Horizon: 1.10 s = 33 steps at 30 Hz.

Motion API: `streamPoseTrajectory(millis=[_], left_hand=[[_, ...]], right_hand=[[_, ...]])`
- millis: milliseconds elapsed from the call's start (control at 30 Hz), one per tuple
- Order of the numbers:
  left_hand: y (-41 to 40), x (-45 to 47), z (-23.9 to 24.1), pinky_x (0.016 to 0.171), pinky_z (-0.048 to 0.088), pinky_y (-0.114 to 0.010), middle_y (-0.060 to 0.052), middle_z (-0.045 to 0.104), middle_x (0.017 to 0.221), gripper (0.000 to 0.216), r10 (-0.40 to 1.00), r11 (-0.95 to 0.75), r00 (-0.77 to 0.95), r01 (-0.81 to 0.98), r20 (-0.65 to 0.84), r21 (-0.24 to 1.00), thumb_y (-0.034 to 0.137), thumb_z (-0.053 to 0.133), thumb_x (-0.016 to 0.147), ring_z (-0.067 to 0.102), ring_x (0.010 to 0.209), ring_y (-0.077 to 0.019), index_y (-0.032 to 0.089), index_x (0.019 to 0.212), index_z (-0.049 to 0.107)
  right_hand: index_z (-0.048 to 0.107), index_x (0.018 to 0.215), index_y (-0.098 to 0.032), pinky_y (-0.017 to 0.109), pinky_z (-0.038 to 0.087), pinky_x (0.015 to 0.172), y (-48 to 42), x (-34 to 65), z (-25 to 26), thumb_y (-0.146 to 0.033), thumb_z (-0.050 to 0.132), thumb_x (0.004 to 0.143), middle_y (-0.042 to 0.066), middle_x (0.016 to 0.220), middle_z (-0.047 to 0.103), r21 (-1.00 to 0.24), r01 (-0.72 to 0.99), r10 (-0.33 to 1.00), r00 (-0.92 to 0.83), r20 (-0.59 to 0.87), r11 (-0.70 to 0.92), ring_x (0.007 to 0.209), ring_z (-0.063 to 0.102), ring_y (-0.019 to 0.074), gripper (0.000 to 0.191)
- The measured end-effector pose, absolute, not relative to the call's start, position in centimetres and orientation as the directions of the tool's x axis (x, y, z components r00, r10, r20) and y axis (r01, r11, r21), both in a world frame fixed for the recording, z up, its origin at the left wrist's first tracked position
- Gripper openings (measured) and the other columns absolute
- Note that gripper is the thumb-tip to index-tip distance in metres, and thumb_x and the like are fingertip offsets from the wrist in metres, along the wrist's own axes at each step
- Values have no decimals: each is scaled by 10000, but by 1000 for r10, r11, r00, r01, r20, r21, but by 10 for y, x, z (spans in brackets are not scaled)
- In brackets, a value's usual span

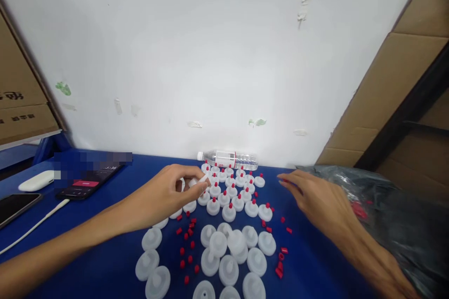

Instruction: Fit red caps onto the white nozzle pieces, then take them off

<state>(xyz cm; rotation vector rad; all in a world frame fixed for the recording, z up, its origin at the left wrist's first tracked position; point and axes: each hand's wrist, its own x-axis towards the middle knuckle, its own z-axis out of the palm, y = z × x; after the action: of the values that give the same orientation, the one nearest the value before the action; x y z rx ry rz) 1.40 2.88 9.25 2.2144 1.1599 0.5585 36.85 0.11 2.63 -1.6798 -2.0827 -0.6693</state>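
Note:
My left hand (pixel 177 189) pinches a white nozzle lid (pixel 199 179) between thumb and fingers, its tip pointing right above the group of lids. Off to the right, my right hand (pixel 310 189) has its thumb and fingertips close together, with a bit of red cap (pixel 285 181) showing between them. In the middle stand white lids topped with red caps (pixel 229 212), in loose rows. Nearer to me lie bare white nozzle lids (pixel 228 270), a few stacked on others. Loose red caps (pixel 190 259) are scattered on both sides of these.
A clear water bottle (pixel 231 159) lies against the white wall. On the left of the blue table (pixel 119 261) are a lit phone (pixel 93 182), a white case (pixel 37 180), a dark phone (pixel 17 208) and a cable (pixel 35 226). A dark plastic bag (pixel 396 215) sits at right, by cardboard.

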Motion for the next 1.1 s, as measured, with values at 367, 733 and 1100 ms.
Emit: streamPoseTrajectory(millis=[367, 733, 1100], left_hand=[[35, 12, 64, 871, 476, -361, -38, 725, 1059, 213, 801, -581, 552, 623, 232, 524, 410, 620, 961, 626, 995, -241, 265, 985, 774], [31, 20, 46, 779, 458, -275, 4, 753, 1021, 78, 775, -573, 621, 608, 120, 550, 210, 683, 929, 651, 889, -171, 237, 929, 756], [38, 15, 24, 681, 475, -225, 11, 748, 979, 120, 726, -638, 665, 557, 173, 532, 135, 668, 895, 638, 767, -132, 229, 869, 738]], right_hand=[[737, 1131, -349, 318, 535, 744, 0, 356, 23, -385, 564, 1018, -11, 1058, 769, -64, 954, 890, -246, 383, 292, 917, 738, 211, 210], [548, 715, -233, 292, 328, 603, -7, 328, 21, -541, 477, 1039, -19, 686, 641, -139, 935, 919, -279, 279, 326, 610, 579, 160, 452], [518, 663, -228, 291, 248, 557, -3, 323, 15, -564, 495, 1022, -14, 607, 621, -93, 959, 937, -238, 256, 269, 541, 544, 157, 492]])
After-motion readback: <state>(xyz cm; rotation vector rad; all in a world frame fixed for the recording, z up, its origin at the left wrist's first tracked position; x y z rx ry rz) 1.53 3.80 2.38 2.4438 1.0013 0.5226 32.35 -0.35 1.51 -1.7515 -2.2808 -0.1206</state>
